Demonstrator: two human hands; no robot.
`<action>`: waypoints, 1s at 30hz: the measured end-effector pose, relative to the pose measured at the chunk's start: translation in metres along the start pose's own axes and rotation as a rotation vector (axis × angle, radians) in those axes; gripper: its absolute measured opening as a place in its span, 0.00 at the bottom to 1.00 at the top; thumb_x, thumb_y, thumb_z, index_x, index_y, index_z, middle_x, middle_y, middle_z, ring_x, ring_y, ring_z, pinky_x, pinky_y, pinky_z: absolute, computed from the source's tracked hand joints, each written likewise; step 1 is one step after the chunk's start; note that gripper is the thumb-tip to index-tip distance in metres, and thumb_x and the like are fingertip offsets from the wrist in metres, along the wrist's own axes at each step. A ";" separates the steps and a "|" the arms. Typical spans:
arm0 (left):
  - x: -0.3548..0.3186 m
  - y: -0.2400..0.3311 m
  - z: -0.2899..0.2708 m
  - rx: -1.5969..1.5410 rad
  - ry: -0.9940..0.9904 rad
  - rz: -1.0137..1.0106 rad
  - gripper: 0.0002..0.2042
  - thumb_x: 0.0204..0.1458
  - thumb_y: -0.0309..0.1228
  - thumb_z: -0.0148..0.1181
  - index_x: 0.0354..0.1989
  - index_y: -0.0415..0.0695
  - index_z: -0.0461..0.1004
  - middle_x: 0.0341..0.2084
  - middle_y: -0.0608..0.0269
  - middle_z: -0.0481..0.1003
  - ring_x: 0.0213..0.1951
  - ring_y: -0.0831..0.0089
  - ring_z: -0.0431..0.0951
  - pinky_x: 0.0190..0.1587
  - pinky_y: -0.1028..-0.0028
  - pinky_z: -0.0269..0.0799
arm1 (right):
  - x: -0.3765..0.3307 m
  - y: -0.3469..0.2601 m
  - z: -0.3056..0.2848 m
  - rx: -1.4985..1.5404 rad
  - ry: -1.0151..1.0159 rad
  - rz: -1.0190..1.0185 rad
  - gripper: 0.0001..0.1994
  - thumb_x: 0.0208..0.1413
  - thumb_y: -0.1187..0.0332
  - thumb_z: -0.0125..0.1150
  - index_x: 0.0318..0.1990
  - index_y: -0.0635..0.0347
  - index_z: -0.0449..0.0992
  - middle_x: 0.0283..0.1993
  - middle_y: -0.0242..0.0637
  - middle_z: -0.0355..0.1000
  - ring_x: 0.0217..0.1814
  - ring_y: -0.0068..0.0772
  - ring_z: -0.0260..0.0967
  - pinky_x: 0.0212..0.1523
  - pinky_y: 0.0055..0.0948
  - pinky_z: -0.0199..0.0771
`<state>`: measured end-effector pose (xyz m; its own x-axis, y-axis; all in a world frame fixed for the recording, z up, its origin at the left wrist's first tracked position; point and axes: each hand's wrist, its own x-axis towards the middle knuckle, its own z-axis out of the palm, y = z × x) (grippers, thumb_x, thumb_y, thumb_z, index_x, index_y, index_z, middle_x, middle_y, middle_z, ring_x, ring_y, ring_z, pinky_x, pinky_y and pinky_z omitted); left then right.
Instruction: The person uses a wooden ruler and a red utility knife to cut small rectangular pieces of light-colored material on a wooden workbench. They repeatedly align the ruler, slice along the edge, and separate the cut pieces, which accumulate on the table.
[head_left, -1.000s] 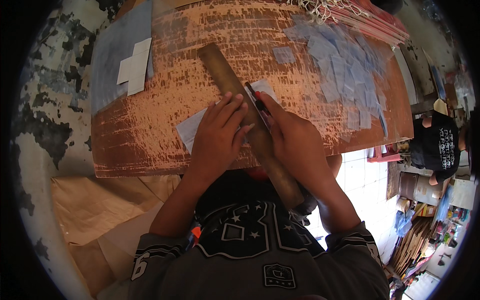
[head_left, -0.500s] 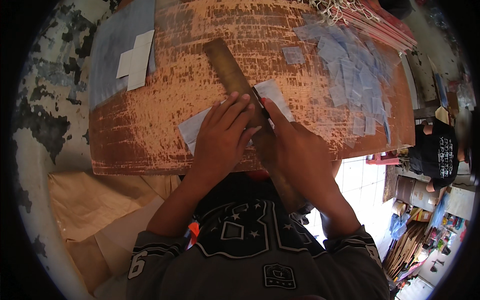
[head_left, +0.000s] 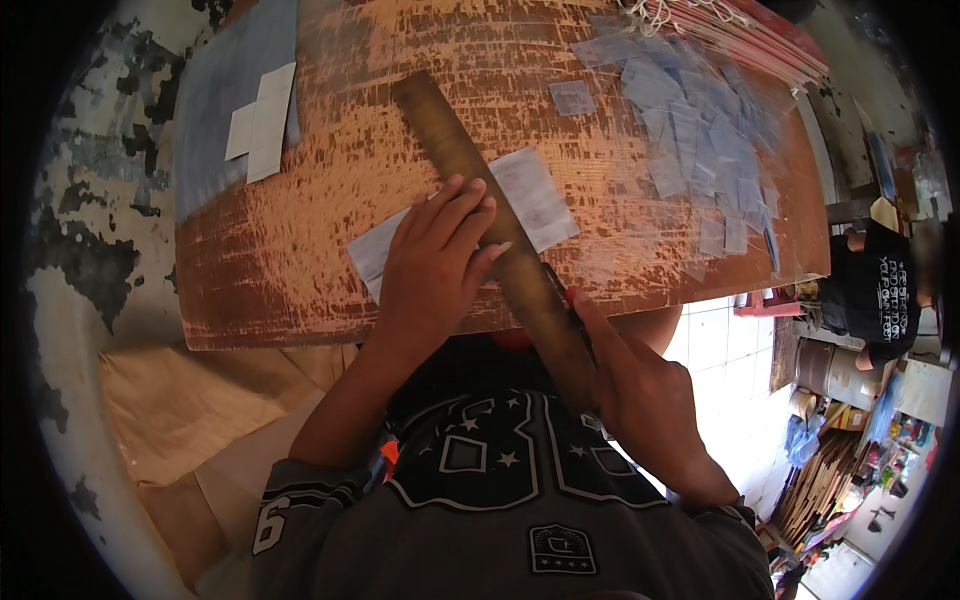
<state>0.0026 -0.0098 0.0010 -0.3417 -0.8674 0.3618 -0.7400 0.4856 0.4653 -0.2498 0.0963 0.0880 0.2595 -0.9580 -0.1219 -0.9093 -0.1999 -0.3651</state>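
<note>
A long, worn brownish ruler [head_left: 455, 130] lies slantwise across the table, its near end jutting past the front edge toward my shirt. Under it is a whitish translucent sheet [head_left: 536, 200], showing on both sides. My left hand [head_left: 435, 255] lies flat with stretched fingers, fingertips pressing on the ruler and palm over the sheet's left part. My right hand [head_left: 640, 385] is closed around a cutter knife with a red part [head_left: 571, 296], mostly hidden by the fingers. It is beside the ruler's right edge, near the table's front edge.
Many small clear plastic pieces [head_left: 690, 130] are heaped at the right, one single piece [head_left: 572, 98] apart. Pink rods with pale strings [head_left: 750, 40] lie at the far right. White cards [head_left: 268, 125] rest on a bluish sheet [head_left: 215, 150] at left. A person in black [head_left: 870, 295] is at right.
My right hand has drawn the knife along the ruler toward me, from the sheet to the table's front edge. My left hand stays on the ruler; the view has shifted slightly.
</note>
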 end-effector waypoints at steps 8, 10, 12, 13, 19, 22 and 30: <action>0.001 -0.001 -0.001 -0.016 0.019 0.008 0.22 0.66 0.35 0.71 0.65 0.39 0.81 0.70 0.53 0.77 0.76 0.49 0.71 0.78 0.47 0.65 | 0.055 0.000 0.006 0.287 0.283 -0.013 0.28 0.72 0.76 0.59 0.78 0.49 0.74 0.47 0.53 0.86 0.43 0.56 0.87 0.41 0.50 0.84; 0.001 -0.002 -0.002 -0.017 0.018 0.007 0.22 0.66 0.35 0.71 0.66 0.40 0.81 0.70 0.53 0.77 0.76 0.49 0.71 0.78 0.48 0.65 | 0.075 -0.005 0.012 0.269 0.305 -0.025 0.27 0.72 0.76 0.59 0.77 0.48 0.74 0.45 0.52 0.86 0.42 0.56 0.87 0.41 0.51 0.83; 0.001 -0.002 0.000 -0.014 0.015 0.002 0.22 0.66 0.35 0.72 0.66 0.40 0.81 0.71 0.53 0.77 0.76 0.49 0.71 0.78 0.48 0.65 | 0.092 -0.008 0.019 0.246 0.308 -0.055 0.27 0.73 0.74 0.59 0.77 0.47 0.74 0.43 0.51 0.86 0.40 0.56 0.86 0.41 0.51 0.83; 0.001 -0.003 0.000 -0.002 0.012 0.006 0.22 0.66 0.36 0.71 0.66 0.41 0.81 0.71 0.54 0.77 0.76 0.51 0.71 0.78 0.48 0.65 | 0.097 -0.011 0.020 0.234 0.301 -0.056 0.27 0.73 0.73 0.59 0.77 0.47 0.74 0.42 0.51 0.85 0.40 0.56 0.86 0.40 0.51 0.82; -0.001 -0.001 -0.001 -0.017 0.013 -0.001 0.23 0.65 0.35 0.72 0.66 0.41 0.81 0.71 0.54 0.77 0.77 0.50 0.71 0.79 0.49 0.65 | 0.110 -0.010 0.028 0.154 0.254 -0.082 0.27 0.70 0.72 0.60 0.76 0.47 0.74 0.38 0.50 0.84 0.37 0.55 0.85 0.38 0.51 0.82; -0.001 -0.002 0.000 -0.030 0.005 -0.011 0.23 0.65 0.35 0.72 0.66 0.41 0.81 0.71 0.54 0.76 0.77 0.50 0.70 0.79 0.49 0.65 | 0.108 -0.014 0.023 0.110 0.222 -0.073 0.28 0.70 0.71 0.61 0.77 0.46 0.74 0.36 0.49 0.83 0.35 0.55 0.84 0.36 0.51 0.81; 0.001 0.000 -0.002 -0.032 -0.025 -0.032 0.23 0.64 0.35 0.73 0.66 0.41 0.81 0.71 0.54 0.76 0.77 0.50 0.70 0.79 0.48 0.65 | 0.105 -0.016 0.020 0.051 0.219 -0.095 0.29 0.70 0.71 0.61 0.78 0.45 0.73 0.33 0.49 0.82 0.32 0.54 0.83 0.33 0.51 0.81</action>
<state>0.0036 -0.0109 0.0028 -0.3330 -0.8847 0.3263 -0.7318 0.4607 0.5022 -0.2016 0.0027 0.0623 0.2615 -0.9582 0.1162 -0.8650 -0.2861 -0.4122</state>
